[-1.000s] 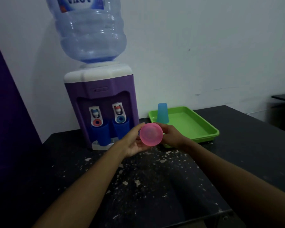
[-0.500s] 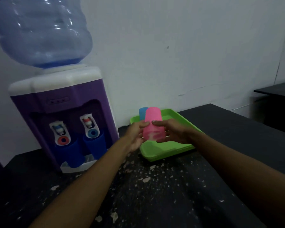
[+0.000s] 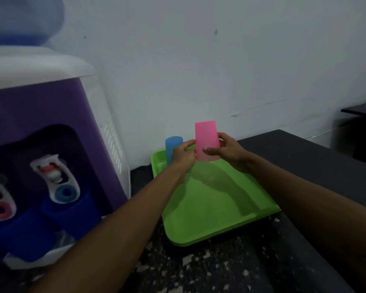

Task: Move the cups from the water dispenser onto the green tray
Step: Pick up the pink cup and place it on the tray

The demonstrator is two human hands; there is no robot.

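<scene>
A pink cup (image 3: pixel 206 138) hangs upside down above the far end of the green tray (image 3: pixel 215 216). My right hand (image 3: pixel 226 152) grips its right side, and the fingertips of my left hand (image 3: pixel 183 157) pinch its left edge. A light blue cup (image 3: pixel 172 147) stands upside down in the tray's far left corner, partly hidden behind my left hand. The purple and white water dispenser (image 3: pixel 51 144) fills the left. Two dark blue cups, one (image 3: pixel 74 216) under the blue tap and another (image 3: pixel 23 235) under the red tap, stand on its drip shelf.
The tray lies on a dark speckled counter (image 3: pixel 220 269) against a white wall. A second dark surface (image 3: pixel 361 108) shows at the far right edge. The water bottle (image 3: pixel 23 20) tops the dispenser.
Both hands carried the pink cup from in front of the dispenser to above the tray's far end, and it turned bottom up. The view has moved closer and to the right.
</scene>
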